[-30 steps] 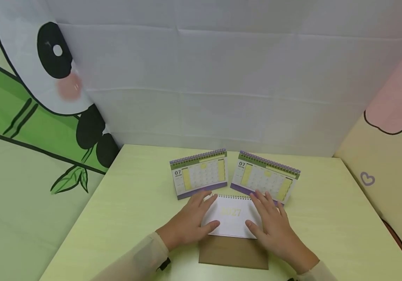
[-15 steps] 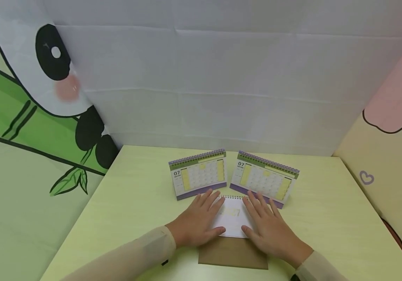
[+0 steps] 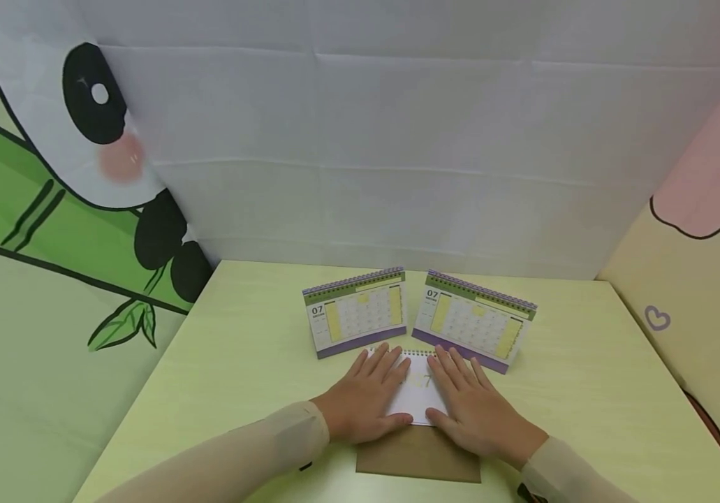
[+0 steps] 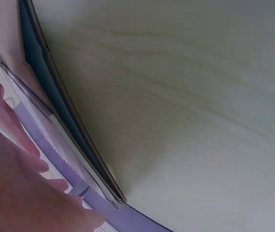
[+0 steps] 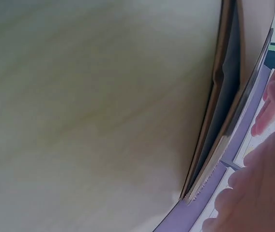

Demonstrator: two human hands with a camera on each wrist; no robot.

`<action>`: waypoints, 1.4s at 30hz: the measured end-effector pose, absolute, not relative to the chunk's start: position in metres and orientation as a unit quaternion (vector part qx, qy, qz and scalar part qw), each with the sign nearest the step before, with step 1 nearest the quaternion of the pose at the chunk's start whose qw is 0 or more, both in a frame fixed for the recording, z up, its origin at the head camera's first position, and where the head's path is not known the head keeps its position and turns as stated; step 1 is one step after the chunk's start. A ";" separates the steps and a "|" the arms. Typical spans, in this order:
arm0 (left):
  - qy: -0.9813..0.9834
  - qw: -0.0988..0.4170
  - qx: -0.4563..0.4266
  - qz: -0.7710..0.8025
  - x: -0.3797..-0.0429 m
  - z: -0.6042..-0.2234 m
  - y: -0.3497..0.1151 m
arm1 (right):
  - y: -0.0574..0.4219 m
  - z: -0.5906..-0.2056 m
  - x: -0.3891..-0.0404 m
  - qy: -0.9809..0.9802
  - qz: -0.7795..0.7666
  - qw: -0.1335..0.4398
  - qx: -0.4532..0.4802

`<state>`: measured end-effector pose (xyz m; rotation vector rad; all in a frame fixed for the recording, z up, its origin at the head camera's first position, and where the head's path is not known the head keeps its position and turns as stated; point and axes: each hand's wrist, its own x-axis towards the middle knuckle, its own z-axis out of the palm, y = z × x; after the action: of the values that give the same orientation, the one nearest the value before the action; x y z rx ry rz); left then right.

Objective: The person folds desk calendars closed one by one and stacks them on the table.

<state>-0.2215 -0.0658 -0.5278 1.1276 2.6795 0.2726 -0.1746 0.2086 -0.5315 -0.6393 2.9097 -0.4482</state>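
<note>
A white spiral-bound desk calendar (image 3: 418, 405) with pale yellow digits lies in the middle, its wire binding on the far side. A brown cardboard stand (image 3: 418, 454) extends from under its near edge. The left hand (image 3: 366, 402) rests on the left part of the calendar, fingers straight and spread. On the right part, the right hand (image 3: 485, 409) rests the same way, its fingertips close to the binding. Between the two thumbs some white cover shows; the hands hide most of the digits. In both wrist views the layered cardboard edges (image 4: 79, 125) stand slightly apart.
Behind the hands stand two tent-shaped desk calendars, the left one (image 3: 364, 314) and the right one (image 3: 475, 318), both showing page 07. A pale wooden table (image 3: 228, 349) carries everything. A white cloth backdrop (image 3: 397, 161) hangs at its far edge.
Both hands have moved inward over the white calendar, narrowing the gap between them and covering more of its cover. The standing calendars have stayed in place.
</note>
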 end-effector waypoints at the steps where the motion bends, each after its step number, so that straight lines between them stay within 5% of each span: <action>1: 0.912 0.114 0.383 0.090 -0.222 -0.528 -0.065 | 0.208 -0.531 -0.175 0.963 -0.150 0.068 -0.211; 23: 0.915 0.139 0.372 0.063 -0.219 -0.540 -0.064 | 0.206 -0.541 -0.183 0.955 -0.137 0.135 -0.226; 42: 0.912 0.132 0.386 0.036 -0.217 -0.537 -0.060 | 0.205 -0.536 -0.181 0.953 -0.117 0.139 -0.241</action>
<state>-0.2174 -0.0599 -0.5367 1.1207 2.6485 0.1057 -0.1811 0.2050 -0.5359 -0.6967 2.7563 -0.3389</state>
